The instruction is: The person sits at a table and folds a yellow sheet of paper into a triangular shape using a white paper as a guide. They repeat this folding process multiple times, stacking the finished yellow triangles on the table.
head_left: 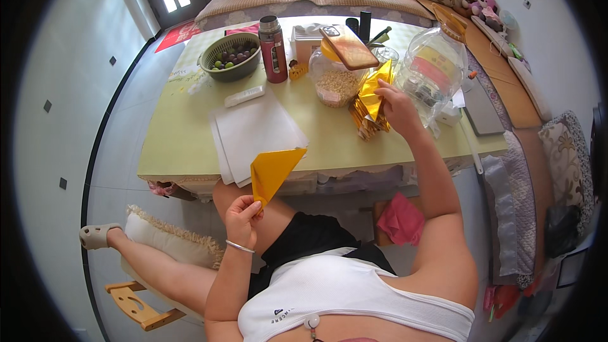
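My left hand (243, 216) pinches the lower corner of a folded yellow-gold paper (273, 174), holding it up in front of the table's near edge. The folded paper has a broad pointed top and narrows down to my fingers. Over the table at the right, my right hand (400, 109) has its fingers closed on shiny gold foil paper (372, 98), which stands in a crumpled, layered bunch. Beside that bunch is a round clear jar (337, 82) of pale grains, with a phone (348, 47) resting on top.
White paper sheets (253, 130) lie under a white case (244, 96). Behind them stand a green basket (231, 73) of grapes and a red flask (272, 50). A large clear plastic container (436, 66) and a grey laptop (484, 114) are at the right.
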Action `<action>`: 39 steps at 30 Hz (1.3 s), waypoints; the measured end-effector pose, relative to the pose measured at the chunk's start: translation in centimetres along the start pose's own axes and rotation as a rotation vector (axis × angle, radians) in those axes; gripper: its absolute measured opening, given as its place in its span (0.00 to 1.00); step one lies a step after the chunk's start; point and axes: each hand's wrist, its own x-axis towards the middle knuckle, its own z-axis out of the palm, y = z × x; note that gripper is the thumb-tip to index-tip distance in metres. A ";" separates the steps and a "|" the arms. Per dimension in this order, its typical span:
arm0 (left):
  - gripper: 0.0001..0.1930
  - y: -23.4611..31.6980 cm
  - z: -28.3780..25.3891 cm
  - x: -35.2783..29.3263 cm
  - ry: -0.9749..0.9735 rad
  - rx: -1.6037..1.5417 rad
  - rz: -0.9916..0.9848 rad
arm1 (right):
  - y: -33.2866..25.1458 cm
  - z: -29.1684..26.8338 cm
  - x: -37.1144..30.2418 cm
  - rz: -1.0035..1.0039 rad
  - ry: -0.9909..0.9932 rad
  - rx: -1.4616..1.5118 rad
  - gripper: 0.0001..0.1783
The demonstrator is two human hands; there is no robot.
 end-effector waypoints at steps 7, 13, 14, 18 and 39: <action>0.06 0.3 -0.4 1.2 0.116 -0.028 0.033 | -2.8 -1.4 -0.8 -0.015 0.102 -0.045 0.21; 0.08 1.9 -0.1 4.6 0.218 0.027 -0.010 | -10.8 -1.8 -4.2 -0.098 0.139 0.101 0.20; 0.08 1.8 0.0 4.9 0.210 0.023 -0.021 | -11.9 -1.4 -4.6 -0.118 0.099 0.192 0.19; 0.07 1.4 1.0 4.4 0.178 0.008 -0.061 | -15.1 1.7 -5.6 -0.097 -0.058 0.564 0.14; 0.04 -1.3 0.6 -1.8 0.025 -0.494 0.080 | -18.3 16.6 -9.2 0.780 -0.146 1.580 0.18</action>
